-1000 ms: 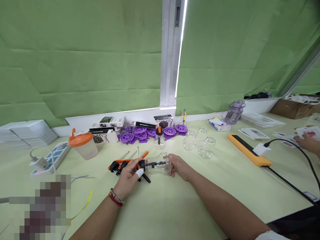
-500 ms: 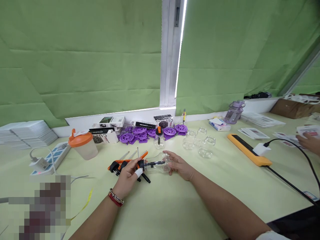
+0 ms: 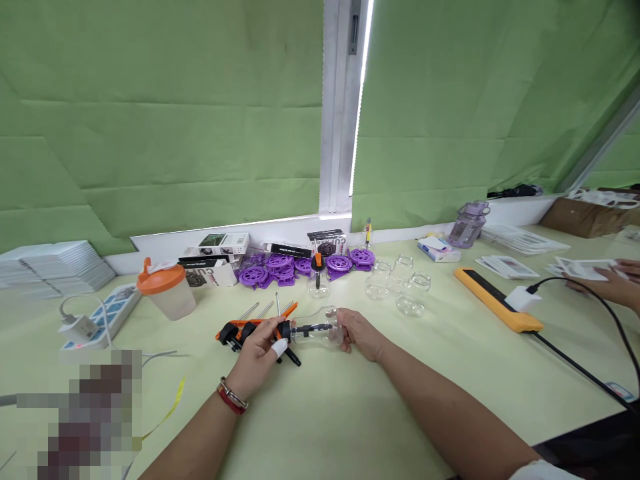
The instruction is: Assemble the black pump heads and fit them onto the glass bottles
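A clear bottle [image 3: 325,332] lies on its side between my hands, a dark tube visible inside it. My left hand [image 3: 257,357] grips the black cap [image 3: 285,331] at the bottle's neck; a white wrap covers one fingertip. At the bottle's base, my right hand [image 3: 363,335] has its fingers closed around the glass. Beside and partly under my left hand lie several black-and-orange pump tops [image 3: 231,335] with metal rods and black tubes. Farther back, a bottle with a black-and-orange top [image 3: 319,273] stands upright.
Clear bottles [image 3: 411,295] stand back right, purple wheel-shaped parts [image 3: 281,268] and boxes [image 3: 215,273] behind. An orange-lidded cup [image 3: 167,290] and white power strip [image 3: 123,307] are left. An orange power strip [image 3: 495,300] lies right, near another person's hands [image 3: 613,283] with cards.
My right hand has shifted slightly right along the bottle's base, its fingers drawn in. The other person's hands have moved left with a card.
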Action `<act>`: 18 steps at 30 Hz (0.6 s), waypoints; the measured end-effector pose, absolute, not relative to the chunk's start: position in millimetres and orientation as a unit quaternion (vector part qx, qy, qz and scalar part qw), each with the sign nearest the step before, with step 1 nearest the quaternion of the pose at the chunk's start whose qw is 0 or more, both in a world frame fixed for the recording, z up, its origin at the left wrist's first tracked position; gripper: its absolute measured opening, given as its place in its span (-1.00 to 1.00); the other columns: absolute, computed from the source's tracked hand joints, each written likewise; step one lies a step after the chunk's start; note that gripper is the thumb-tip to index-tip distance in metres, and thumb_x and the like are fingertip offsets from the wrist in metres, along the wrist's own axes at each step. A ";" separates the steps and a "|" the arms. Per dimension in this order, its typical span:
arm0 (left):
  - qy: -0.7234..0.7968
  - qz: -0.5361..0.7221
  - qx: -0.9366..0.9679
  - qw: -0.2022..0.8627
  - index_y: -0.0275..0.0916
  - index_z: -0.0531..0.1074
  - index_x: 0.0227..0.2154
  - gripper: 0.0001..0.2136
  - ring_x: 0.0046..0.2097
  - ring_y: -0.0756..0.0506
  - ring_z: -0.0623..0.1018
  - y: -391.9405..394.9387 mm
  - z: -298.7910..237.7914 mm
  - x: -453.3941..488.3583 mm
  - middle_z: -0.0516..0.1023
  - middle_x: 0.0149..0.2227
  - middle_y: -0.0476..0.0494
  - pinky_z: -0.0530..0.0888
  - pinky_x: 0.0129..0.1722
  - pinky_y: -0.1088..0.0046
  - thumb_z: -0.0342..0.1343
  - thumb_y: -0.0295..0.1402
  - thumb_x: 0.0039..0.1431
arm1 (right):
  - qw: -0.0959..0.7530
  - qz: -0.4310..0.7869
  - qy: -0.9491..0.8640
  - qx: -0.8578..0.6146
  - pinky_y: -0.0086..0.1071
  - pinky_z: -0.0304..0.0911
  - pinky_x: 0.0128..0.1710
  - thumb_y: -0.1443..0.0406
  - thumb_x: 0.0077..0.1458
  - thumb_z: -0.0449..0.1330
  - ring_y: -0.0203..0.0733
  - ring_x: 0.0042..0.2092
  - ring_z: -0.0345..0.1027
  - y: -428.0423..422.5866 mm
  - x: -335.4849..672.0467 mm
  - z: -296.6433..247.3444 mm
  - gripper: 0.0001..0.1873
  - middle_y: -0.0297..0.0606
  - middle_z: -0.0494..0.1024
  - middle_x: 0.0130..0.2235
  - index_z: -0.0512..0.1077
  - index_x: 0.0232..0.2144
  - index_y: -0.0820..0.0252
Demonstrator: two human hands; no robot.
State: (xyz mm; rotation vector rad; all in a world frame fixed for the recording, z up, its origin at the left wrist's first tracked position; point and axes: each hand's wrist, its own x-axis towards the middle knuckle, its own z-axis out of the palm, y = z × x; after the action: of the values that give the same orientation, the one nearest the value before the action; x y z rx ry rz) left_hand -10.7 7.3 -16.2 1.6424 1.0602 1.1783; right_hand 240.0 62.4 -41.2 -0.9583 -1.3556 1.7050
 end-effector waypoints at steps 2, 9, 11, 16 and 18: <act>0.422 0.463 0.671 0.397 -0.13 0.43 0.00 -0.65 0.08 -0.19 0.38 7.3 -16.6 -10.9 0.45 0.01 -0.20 0.29 0.13 0.18 0.10 -0.35 0.12 | 0.369 0.664 -0.520 -0.391 -0.54 0.01 -0.76 -0.16 0.06 0.03 -0.39 -0.69 0.20 63.7 239.1 -44.0 -0.39 -0.29 0.48 -0.54 0.36 -0.20 0.27; 0.427 0.466 0.665 0.397 -0.17 0.40 0.03 -0.62 0.08 -0.18 0.39 10.1 -20.2 -13.4 0.45 0.02 -0.21 0.30 0.12 0.19 0.10 -0.35 0.12 | 0.368 0.674 -0.530 -0.360 -0.51 0.07 -0.75 -0.20 0.08 -0.05 -0.32 -0.63 0.28 64.9 239.6 -46.3 -0.31 -0.24 0.44 -0.53 0.42 -0.22 0.32; 0.434 0.462 0.668 0.389 -0.19 0.39 0.03 -0.63 0.09 -0.18 0.38 11.1 -20.8 -14.2 0.47 0.01 -0.22 0.27 0.14 0.19 0.10 -0.35 0.12 | 0.379 0.682 -0.528 -0.335 -0.48 0.19 -0.67 -0.14 0.06 0.06 -0.24 -0.46 0.38 62.7 241.3 -43.9 -0.37 -0.17 0.47 -0.41 0.42 -0.14 0.30; 0.440 0.468 0.672 0.369 -0.19 0.38 0.04 -0.62 0.07 -0.16 0.40 12.5 -23.2 -14.9 0.50 -0.01 -0.20 0.24 0.17 0.17 0.08 -0.36 0.13 | 0.400 0.713 -0.510 -0.266 -0.36 0.36 -0.41 0.19 -0.06 0.32 -0.17 -0.17 0.39 57.2 245.4 -38.8 -0.28 -0.19 0.28 0.07 0.18 0.15 -0.10; 0.440 0.469 0.669 0.371 -0.19 0.38 0.05 -0.61 0.06 -0.16 0.42 12.3 -23.6 -14.7 0.50 -0.01 -0.20 0.26 0.16 0.17 0.08 -0.35 0.12 | 0.397 0.713 -0.516 -0.261 -0.36 0.34 -0.42 0.21 -0.03 0.30 -0.19 -0.21 0.41 57.5 245.4 -39.1 -0.30 -0.20 0.30 0.03 0.17 0.15 -0.09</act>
State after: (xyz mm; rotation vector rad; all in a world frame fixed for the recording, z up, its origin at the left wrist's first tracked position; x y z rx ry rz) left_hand -14.7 12.3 -23.6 1.7170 1.1292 1.2040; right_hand 245.4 57.5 -39.1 -0.6616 -1.3071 1.8066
